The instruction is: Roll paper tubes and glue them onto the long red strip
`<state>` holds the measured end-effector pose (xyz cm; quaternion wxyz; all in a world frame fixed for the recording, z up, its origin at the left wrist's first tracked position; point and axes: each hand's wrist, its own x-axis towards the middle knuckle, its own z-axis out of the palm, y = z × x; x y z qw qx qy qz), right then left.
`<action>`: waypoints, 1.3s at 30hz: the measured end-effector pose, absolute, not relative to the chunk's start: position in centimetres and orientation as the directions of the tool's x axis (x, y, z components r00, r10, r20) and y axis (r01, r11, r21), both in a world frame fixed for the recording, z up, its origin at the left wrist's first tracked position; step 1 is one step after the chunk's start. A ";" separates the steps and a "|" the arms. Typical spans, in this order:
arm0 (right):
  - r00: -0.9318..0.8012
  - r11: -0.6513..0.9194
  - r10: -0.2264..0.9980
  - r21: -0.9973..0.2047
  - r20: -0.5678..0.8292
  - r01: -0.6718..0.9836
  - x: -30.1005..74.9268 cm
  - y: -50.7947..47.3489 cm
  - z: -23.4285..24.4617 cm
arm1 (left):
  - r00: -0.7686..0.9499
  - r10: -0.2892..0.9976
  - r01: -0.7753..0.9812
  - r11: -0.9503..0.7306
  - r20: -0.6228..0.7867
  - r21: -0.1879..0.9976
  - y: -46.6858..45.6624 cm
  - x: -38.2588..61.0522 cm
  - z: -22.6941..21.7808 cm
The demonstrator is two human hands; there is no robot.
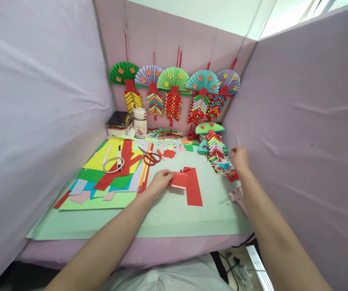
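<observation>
My left hand [161, 180] pinches the left edge of a small folded red paper piece [179, 180], held just above the table. Under and beside that piece lies a longer red paper strip [195, 188], with small red paper rolls [185, 169] at its upper end. Far to the right, my right hand [240, 159] is raised with its fingers curled together by the side wall. What those fingers hold, if anything, I cannot make out. Nearest to it are a paper firecracker ornament with a green fan [210, 128] and a heap of paper scraps. A pink glue gun [238, 197] lies below the right hand.
Coloured paper sheets [95, 202] cover the left side, with a white ring [113, 165] and a craft knife [119, 157] on them. Red-handled scissors [151, 158] lie mid-table. A white bottle [140, 123] stands behind. Fan ornaments [174, 81] hang along the back wall.
</observation>
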<state>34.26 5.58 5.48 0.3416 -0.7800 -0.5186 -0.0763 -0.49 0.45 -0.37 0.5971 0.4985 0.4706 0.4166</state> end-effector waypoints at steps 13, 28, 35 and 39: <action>0.035 0.038 0.998 -0.972 0.047 0.233 14.4 0.5 0.9 | 0.010 0.991 -0.359 0.129 -0.134 0.924 1.2 -0.9 0.4; 0.148 0.278 0.826 -0.622 0.544 0.732 19.3 1.1 -2.8 | -0.091 0.928 -0.702 0.197 -0.360 0.685 2.4 -2.0 0.6; 0.119 0.021 0.932 -0.379 0.343 0.925 19.8 0.7 -2.9 | -0.125 0.913 -0.711 0.190 -0.387 0.677 2.3 -1.9 0.5; 0.101 -0.020 0.960 -0.297 0.262 0.955 19.3 0.4 -2.4 | -0.154 0.908 -0.743 0.153 -0.389 0.651 2.5 -2.2 0.6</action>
